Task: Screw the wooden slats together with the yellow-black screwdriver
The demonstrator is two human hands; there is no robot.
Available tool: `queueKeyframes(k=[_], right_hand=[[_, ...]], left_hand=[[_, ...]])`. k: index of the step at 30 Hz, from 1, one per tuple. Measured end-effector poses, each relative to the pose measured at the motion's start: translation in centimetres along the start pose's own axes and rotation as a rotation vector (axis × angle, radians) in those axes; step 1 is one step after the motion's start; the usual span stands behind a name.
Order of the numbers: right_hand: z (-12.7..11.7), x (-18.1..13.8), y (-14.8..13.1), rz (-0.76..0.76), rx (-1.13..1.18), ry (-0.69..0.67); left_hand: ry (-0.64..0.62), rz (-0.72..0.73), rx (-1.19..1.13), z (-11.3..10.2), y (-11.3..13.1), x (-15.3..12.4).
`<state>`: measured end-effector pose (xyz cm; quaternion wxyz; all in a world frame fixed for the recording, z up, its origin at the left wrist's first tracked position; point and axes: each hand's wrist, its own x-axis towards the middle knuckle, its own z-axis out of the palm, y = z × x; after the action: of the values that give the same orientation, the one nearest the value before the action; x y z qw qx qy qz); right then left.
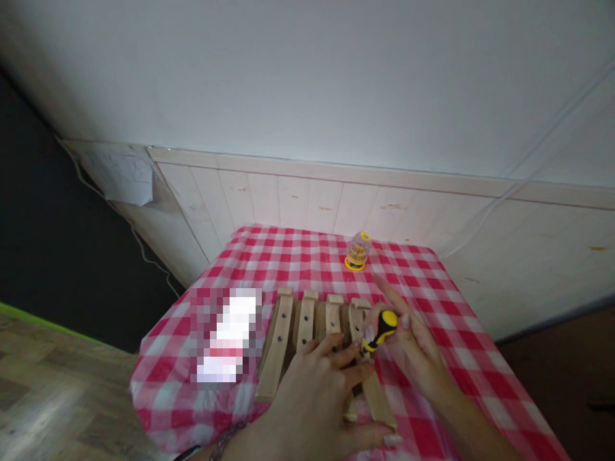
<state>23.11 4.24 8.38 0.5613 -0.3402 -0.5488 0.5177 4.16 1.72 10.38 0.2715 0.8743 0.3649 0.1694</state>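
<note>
A wooden slatted rack [293, 333] lies flat on a red-and-white checked tablecloth [432, 301]. My left hand [317, 397] rests on its near right part, fingers spread flat over the slats. My right hand [408, 346] is closed around a short yellow-and-black screwdriver [382, 330], held upright with its tip down at a right-hand slat beside my left fingertips. The index finger of that hand sticks out toward the back.
A small clear dome-shaped bit holder with a yellow base [358, 251] stands at the table's far side. A blurred white object [230, 339] lies left of the rack. Pale panelled wall behind; wooden floor [48, 384] to the left.
</note>
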Motion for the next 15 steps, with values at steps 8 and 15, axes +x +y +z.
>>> queueKeyframes(k=[8, 15], right_hand=[[2.1, -0.1, -0.1, 0.036, 0.297, -0.033], [0.9, -0.1, 0.7, -0.055, 0.2, -0.086]], left_hand=[[-0.001, -0.002, 0.013, 0.2, -0.2, -0.1], [0.012, 0.007, 0.001, 0.3, -0.2, -0.1]])
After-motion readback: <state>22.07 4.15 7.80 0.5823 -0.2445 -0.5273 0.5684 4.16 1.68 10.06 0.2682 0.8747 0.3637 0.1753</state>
